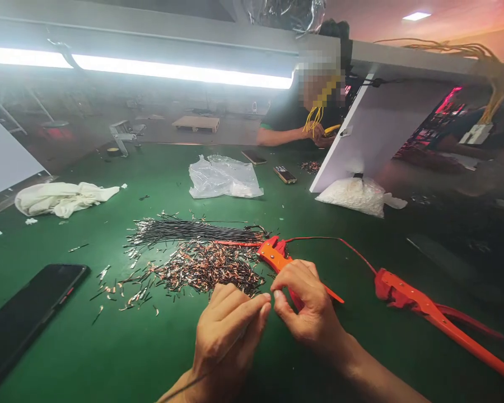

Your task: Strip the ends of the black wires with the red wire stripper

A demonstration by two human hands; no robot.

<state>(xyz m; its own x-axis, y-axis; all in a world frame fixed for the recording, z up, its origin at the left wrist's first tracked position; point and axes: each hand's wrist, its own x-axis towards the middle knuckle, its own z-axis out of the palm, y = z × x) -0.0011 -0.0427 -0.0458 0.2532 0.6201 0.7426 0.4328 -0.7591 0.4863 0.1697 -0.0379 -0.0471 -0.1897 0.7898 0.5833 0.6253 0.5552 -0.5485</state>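
Note:
My left hand (229, 330) is closed, thumb and forefinger pinched together at the front. A thin dark wire (193, 382) trails from it across the wrist toward the lower left. Facing it, my right hand (304, 302) is also pinched, its fingertips close to the left ones; whatever lies between them is too small to make out. Just behind the right hand lies an orange-red wire stripper (273, 253), partly covered by it. Beyond my hands are a heap of short copper and black wire scraps (210, 267) and a bundle of black wires (193, 230).
A second wire stripper (422, 305) lies right, a large phone (29, 319) left. Farther back are white cloth (67, 197), a clear plastic bag (224, 178), two smaller phones and a white bag (353, 196) beneath a slanted panel (373, 123). A person opposite handles yellow wires (315, 116).

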